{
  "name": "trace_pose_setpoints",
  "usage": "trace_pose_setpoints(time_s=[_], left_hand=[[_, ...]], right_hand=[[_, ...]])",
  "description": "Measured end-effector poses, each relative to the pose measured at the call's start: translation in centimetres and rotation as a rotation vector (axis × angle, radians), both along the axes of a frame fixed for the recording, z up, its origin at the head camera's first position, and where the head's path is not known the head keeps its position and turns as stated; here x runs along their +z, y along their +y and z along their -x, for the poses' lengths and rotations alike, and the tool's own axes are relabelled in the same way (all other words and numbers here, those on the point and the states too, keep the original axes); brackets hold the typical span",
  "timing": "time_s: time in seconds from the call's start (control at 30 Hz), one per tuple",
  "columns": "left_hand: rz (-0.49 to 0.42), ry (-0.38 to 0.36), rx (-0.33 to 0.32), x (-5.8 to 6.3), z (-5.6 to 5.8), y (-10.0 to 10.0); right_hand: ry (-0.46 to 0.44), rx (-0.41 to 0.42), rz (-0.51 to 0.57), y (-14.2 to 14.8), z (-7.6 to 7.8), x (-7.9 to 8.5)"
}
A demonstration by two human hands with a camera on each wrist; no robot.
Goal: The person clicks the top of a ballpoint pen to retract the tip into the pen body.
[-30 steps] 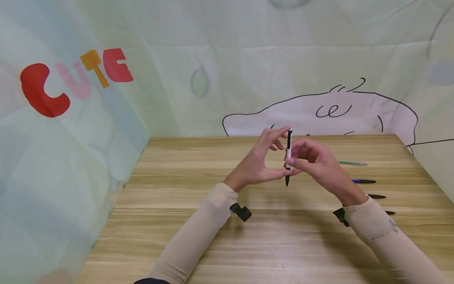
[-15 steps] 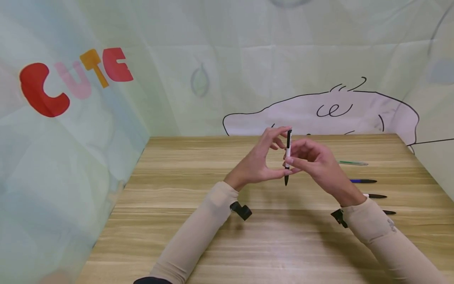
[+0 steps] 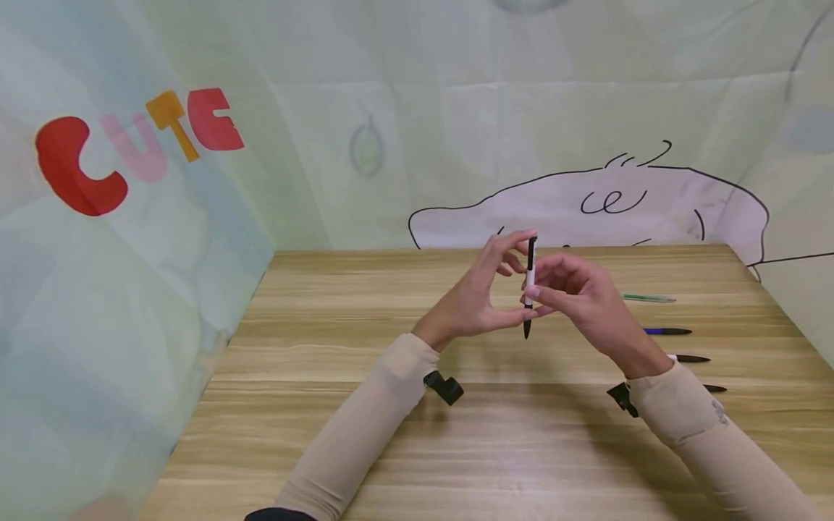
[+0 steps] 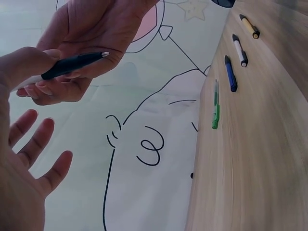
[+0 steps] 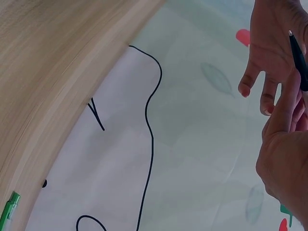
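Note:
A white and black click pen stands upright above the table in the head view, its black tip end downward. My right hand pinches its white middle between thumb and fingers. The index fingertip of my left hand touches the pen's top end, and the left thumb lies against the lower black part. In the left wrist view the pen shows a metal point sticking out. The other left fingers are spread away from it. The same pen appears at the right edge of the right wrist view.
Several pens lie in a row on the wooden table, to the right: a green one, a blue one, a white one and a yellow one. A printed cloth hangs behind the table.
Almost nothing differs. Both hands and the pen keep the same pose, with only a very slight shift of the pen.

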State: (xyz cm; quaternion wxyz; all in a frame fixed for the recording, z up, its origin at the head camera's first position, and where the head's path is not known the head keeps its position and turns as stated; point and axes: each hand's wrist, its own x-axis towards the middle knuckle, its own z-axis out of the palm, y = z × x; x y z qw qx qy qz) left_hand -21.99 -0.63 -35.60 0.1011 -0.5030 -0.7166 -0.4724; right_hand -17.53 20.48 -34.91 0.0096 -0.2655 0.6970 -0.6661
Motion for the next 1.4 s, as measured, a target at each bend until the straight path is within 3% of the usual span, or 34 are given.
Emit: trace_pose_setpoints(time_s=[0.2,0.6,1.4], left_hand=[[0.041,0.012,0.011,0.4,0.0,0.1],[0.059,0.02,0.027,0.8,0.0,-1.1],[0.091,-0.014,0.147,-0.5,-1.1,-7.2]], right_hand=[[-0.014,-0.017,-0.001,0.1,0.0,0.1],[-0.02,-0.029,-0.131,0.1,-0.1,0.4],[-0.045,-0.112,-0.241,3.3,0.2,-0.2]])
